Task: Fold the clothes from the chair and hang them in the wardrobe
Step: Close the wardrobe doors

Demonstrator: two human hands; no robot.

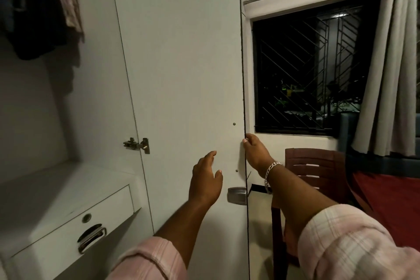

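The white wardrobe door (181, 63) stands swung out in front of me. My right hand (255, 152) grips the door's outer edge, thumb on the near face and fingers wrapped behind it. My left hand (205, 179) hovers open near the door's inner face, just left of the metal latch (237, 195); I cannot tell if it touches. Inside the wardrobe at upper left hang dark clothes (34, 11) and a pink garment (68, 0). The maroon plastic chair (316, 173) stands to the right below the window, with no clothes visible on its back.
A white drawer unit (68, 223) with a metal handle fills the wardrobe's lower left. A barred window (306, 70) and grey curtain (391, 63) are at right. A red cloth (391, 207) lies on a surface beside the chair.
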